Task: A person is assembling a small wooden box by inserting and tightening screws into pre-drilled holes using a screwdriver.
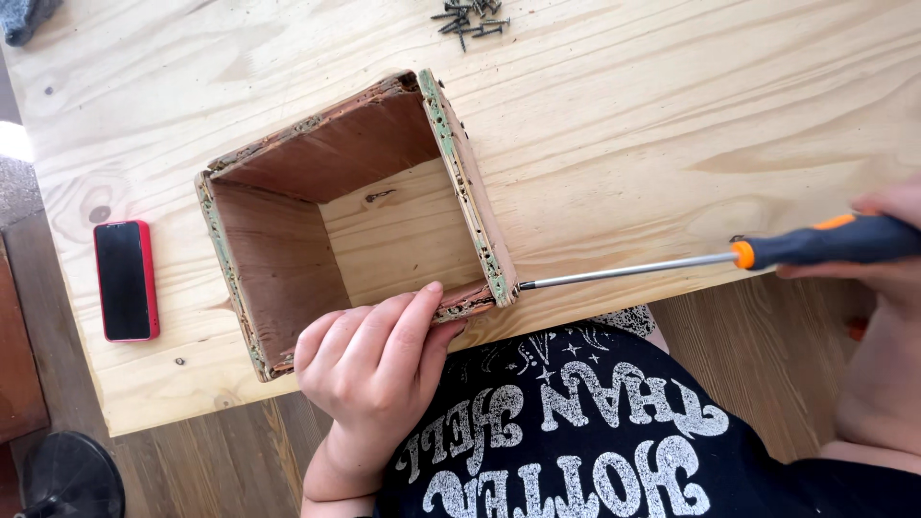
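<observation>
Plywood, pale and knotted, is forming the workbench top (672, 115) where a person in a black printed T-shirt (576, 432) is working on an open-topped, reddish-brown wooden box (288, 259) with chipped green paint along its rims. The left hand (374, 369) is gripping the box's near wall — fingers curled over the rim and into the box, thumb pressing on the edge. The right hand (887, 249), partly cut off by the frame's edge, is closing around the black and orange handle of a long screwdriver (710, 259); its steel shaft is running leftward from that hand, and the tip is meeting the outer face of the box's corner, just beside the left thumb.

Just beyond the left hand's fingertips the bare bench is showing through the box's open bottom. Well to the left of that hand, a red-cased smartphone (126, 280) is lying screen-up on the bench. Far ahead of both hands, at the bench's back edge, a small heap of dark screws (470, 19) is sitting — well apart from the box. Below the right hand, wood-plank flooring (767, 355) is showing past the bench edge.
</observation>
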